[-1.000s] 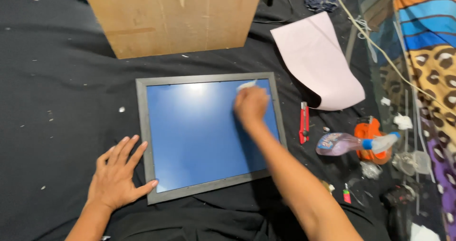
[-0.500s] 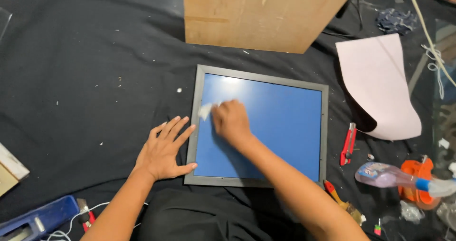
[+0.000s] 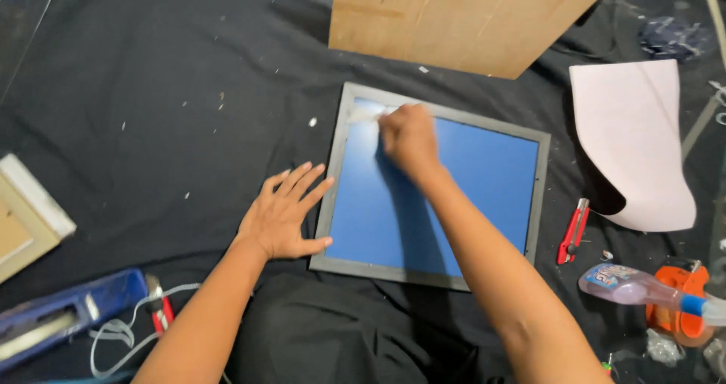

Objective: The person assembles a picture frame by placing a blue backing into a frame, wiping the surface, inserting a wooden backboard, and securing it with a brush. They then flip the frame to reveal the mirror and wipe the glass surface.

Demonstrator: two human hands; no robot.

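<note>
Grey-framed panel w/ glossy blue face (image 3: 461, 195) lying flat on black cloth (image 3: 166, 111), just below plywood board (image 3: 461, 17). Right hand (image 3: 408, 136) at frame's upper-left corner, fingers closed on small white wad, prob. cloth or tissue (image 3: 370, 114), pressed to the blue face. Left hand (image 3: 283, 214) flat, fingers spread open, touching frame's left edge. Red box cutter (image 3: 572, 230) just right of frame; pink sheet (image 3: 635, 138) and spray bottle (image 3: 643, 287) farther right. Likely rigid, slick-faced, prob. breakable if glazed; best gripped by grey rails, not the face.
</note>
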